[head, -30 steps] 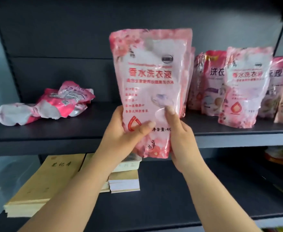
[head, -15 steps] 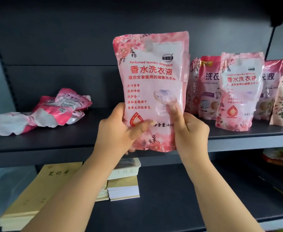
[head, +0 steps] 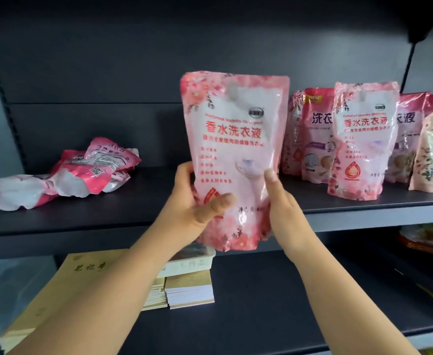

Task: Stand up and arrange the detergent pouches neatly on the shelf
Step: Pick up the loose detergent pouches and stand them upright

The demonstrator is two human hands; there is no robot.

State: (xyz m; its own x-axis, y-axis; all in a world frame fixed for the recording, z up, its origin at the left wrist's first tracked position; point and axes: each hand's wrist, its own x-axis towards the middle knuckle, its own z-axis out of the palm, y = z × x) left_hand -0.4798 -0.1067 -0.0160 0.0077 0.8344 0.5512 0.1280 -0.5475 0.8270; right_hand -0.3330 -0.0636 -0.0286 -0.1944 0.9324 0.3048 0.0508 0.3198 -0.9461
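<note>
I hold a pink and white detergent pouch point(head: 232, 139) upright in front of the dark shelf point(head: 143, 201), its bottom hanging below the shelf's front edge. My left hand point(head: 189, 206) grips its lower left side, thumb across the front. My right hand point(head: 284, 208) grips the lower right edge, thumb on the front. Several pouches stand in a row at the right, the nearest a matching pink one point(head: 364, 139). At the left, a few pouches point(head: 82, 172) lie flat in a heap.
A stretch of bare shelf lies between the heap and the standing row. On the lower shelf point(head: 274, 303) sit yellow notebooks point(head: 64, 293), a small stack of booklets point(head: 189, 288) and a white box point(head: 187, 260). Coloured packages point(head: 430, 242) show at the lower right.
The pouch has shifted slightly left and down in my hands, still upright in front of the shelf. Both hands keep the same grip.
</note>
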